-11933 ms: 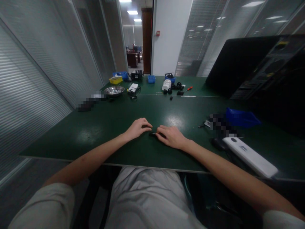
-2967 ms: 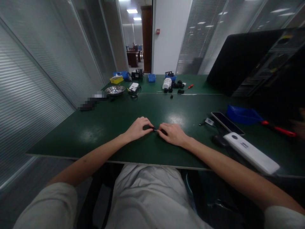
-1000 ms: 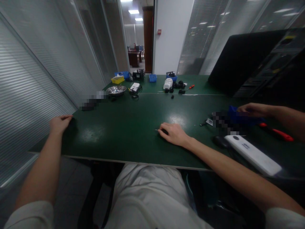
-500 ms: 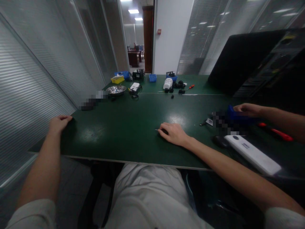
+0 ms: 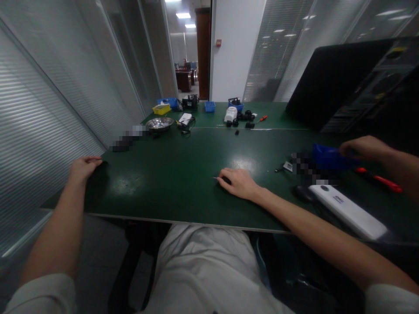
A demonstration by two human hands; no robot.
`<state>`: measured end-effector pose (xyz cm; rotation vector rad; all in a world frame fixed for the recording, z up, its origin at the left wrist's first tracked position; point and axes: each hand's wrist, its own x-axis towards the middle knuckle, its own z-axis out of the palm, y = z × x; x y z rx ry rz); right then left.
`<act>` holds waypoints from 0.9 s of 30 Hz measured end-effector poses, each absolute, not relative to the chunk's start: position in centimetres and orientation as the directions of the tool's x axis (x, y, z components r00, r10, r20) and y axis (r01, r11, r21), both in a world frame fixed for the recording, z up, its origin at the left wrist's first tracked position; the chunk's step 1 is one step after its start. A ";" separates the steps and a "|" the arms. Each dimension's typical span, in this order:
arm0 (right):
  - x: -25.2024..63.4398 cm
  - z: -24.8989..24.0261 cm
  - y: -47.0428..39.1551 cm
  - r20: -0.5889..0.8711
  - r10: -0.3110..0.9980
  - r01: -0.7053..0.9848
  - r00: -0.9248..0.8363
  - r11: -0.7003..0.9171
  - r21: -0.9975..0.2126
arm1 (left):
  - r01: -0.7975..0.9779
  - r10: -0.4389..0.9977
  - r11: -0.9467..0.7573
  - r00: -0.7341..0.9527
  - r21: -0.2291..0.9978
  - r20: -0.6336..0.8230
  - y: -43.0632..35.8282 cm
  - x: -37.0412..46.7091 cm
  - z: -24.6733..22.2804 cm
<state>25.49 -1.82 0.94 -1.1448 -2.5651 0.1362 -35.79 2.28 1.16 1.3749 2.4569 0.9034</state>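
My left hand (image 5: 85, 167) rests at the left edge of the green table (image 5: 170, 174). Its fingers are pressed together, and whatever may be between them is hidden. Near the middle of the table, my right hand (image 5: 238, 183) lies with curled fingers around a small dark object with a thin pale tip (image 5: 214, 178). The tip sticks out to the left; the rest is mostly covered by my fingers.
Another person's blurred hand (image 5: 365, 148) is at a blue bin (image 5: 327, 157) on the right. Nearby lie a long white device (image 5: 348, 210) and a red-and-black tool (image 5: 381, 181). A metal bowl (image 5: 159, 124), yellow bin (image 5: 161, 109) and orange screwdriver (image 5: 262, 118) stand farther back.
My left hand has shifted slightly to the right and up. My right hand stays in place. The other person's hand has drawn back to the right across the blue bin.
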 end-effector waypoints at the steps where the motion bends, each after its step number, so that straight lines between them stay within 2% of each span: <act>1: 25.5 0.9 -1.8 0.255 0.740 0.709 -0.622 0.671 -0.219 | 0.670 0.827 0.386 -0.556 0.634 0.084 2.5 -35.0 1.4; 4: 25.5 0.9 -1.8 0.258 0.741 0.711 -0.620 0.669 -0.214 | 0.612 0.924 0.278 -0.381 0.741 -0.032 3.7 -30.8 2.0; 6: 25.5 0.9 -1.8 0.258 0.739 0.710 -0.622 0.671 -0.211 | 0.628 0.986 0.158 -0.146 0.762 -0.084 4.4 -26.5 2.2; 8: 25.5 1.0 -1.9 0.257 0.740 0.712 -0.621 0.670 -0.209 | 0.604 0.990 0.027 0.096 0.797 -0.106 5.0 -21.2 2.1; 10: 25.5 1.0 -1.9 0.261 0.742 0.716 -0.618 0.668 -0.202 | 0.586 0.943 -0.130 0.323 0.800 -0.084 5.3 -15.5 1.8; 12: 25.5 1.0 -2.0 0.267 0.739 0.716 -0.619 0.670 -0.196 | 0.508 0.836 -0.303 0.548 0.807 -0.032 5.2 -10.0 1.2; 14: 25.5 1.0 -2.0 0.273 0.734 0.712 -0.622 0.675 -0.191 | 0.405 0.733 -0.409 0.679 0.818 0.031 4.9 -5.3 0.5; 16: 25.6 0.9 -2.0 0.278 0.731 0.712 -0.623 0.677 -0.184 | 0.328 0.682 -0.465 0.725 0.822 0.097 4.4 -2.0 -0.2; 20: 25.9 0.9 -1.8 0.278 0.737 0.720 -0.616 0.670 -0.181 | 0.260 0.676 -0.524 0.706 0.811 0.211 3.4 0.4 -0.9; 27: 25.8 1.4 -2.0 0.265 0.740 0.721 -0.618 0.668 -0.184 | 0.317 0.715 -0.534 0.664 0.784 0.218 2.2 -0.6 -0.2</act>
